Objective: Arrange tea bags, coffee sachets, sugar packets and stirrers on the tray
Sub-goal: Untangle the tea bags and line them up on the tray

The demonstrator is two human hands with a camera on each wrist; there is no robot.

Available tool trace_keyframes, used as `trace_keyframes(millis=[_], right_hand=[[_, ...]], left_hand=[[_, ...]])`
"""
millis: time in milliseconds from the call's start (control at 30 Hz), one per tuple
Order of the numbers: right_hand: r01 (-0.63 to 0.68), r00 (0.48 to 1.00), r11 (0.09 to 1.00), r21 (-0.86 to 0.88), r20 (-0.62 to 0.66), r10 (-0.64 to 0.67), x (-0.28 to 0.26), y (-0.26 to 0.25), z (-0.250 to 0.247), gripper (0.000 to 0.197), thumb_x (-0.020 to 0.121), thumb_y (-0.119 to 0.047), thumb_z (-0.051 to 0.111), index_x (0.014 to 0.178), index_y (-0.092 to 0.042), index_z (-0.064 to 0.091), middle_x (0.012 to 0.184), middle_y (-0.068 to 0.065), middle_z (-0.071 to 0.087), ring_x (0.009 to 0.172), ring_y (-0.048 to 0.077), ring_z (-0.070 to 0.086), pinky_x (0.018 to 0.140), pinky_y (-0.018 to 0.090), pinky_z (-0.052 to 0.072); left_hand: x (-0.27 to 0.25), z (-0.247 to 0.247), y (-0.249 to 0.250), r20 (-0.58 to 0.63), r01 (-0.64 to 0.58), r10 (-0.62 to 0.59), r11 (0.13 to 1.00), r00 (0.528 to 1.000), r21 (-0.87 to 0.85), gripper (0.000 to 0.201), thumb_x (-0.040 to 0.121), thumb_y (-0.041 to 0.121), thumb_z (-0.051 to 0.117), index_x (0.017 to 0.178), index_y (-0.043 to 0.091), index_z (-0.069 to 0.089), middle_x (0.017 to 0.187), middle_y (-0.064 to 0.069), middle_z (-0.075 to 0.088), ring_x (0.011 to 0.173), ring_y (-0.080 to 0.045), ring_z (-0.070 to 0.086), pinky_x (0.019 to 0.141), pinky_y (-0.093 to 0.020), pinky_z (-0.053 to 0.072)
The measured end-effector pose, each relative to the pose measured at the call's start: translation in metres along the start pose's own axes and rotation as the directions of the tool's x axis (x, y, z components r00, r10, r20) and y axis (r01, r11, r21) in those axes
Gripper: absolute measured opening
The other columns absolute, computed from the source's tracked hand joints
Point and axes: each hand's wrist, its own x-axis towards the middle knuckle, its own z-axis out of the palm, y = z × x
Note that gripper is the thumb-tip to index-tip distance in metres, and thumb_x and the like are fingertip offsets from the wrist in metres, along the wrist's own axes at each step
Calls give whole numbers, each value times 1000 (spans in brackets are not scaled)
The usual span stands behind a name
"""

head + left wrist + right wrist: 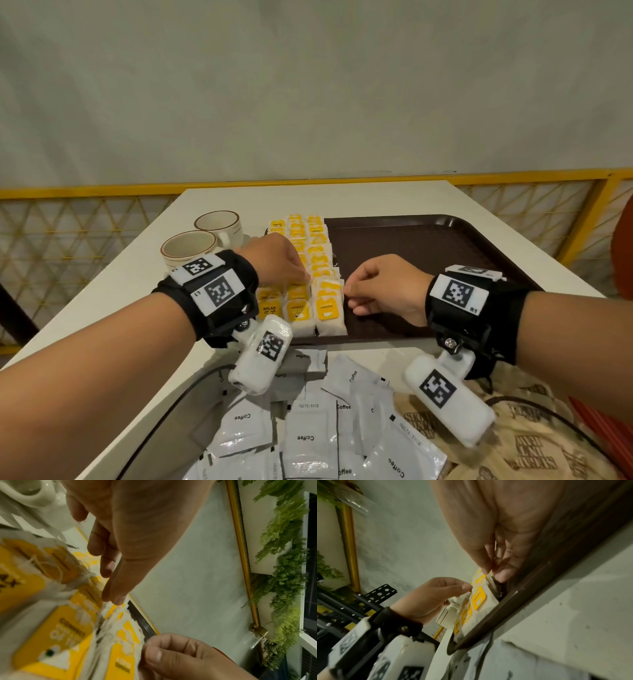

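Note:
Rows of white tea bags (310,260) with yellow tags fill the left part of the brown tray (411,246). My left hand (306,277) reaches down over the front rows, its thumb and forefinger tips (114,599) pinching the top of a tea bag. My right hand (346,291) pinches the edge of the front tea bag (328,308) in the right column; the right wrist view shows thumb and finger (491,572) closed on that bag (477,597). Both hands are a few centimetres apart. No stirrers are in view.
Two empty cups (219,224) (188,245) stand left of the tray. A heap of white coffee sachets (308,435) and brown sugar packets (524,442) lies in front of the tray. The tray's right part (428,274) is bare. A yellow railing (102,192) runs behind the table.

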Motion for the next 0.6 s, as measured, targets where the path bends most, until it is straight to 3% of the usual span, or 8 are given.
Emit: trace_keyframes(millis=[133,300,500,600], right_hand=[[25,1000,1000,-16,-12,-25,8,2,2,15,86,8,62,73,-1,63,70,14,62,62,17,62,60,23,57],[57,998,997,-57,0,-57,11,4,7,15,86,9,61,76,-2,61,66,12,61,60,17,60,58,23,56],[109,994,980,-164,-8,-112,14,5,10,18,86,7,63,74,-7,62,66,8,58,61,16,59,58,23,56],[109,993,977,-185,-14,-113,15,3,9,16,85,5,65,74,-7,63,68,8,60,62,15,59,61,25,57]], left_hand=[[0,3,4,16,24,-24,998,1000,-60,25,85,33,68,97,12,75,98,-2,70,96,-17,61,85,-29,48],[5,6,7,21,7,-6,999,1000,-54,10,84,25,70,88,17,76,96,0,72,94,-15,63,89,-32,52],[14,7,11,22,16,-15,1000,1000,-24,8,83,28,70,84,21,74,97,2,71,97,-16,63,92,-34,51],[16,8,11,5,24,-25,1000,1000,10,15,83,30,70,90,18,75,98,1,71,98,-16,63,93,-34,51]])
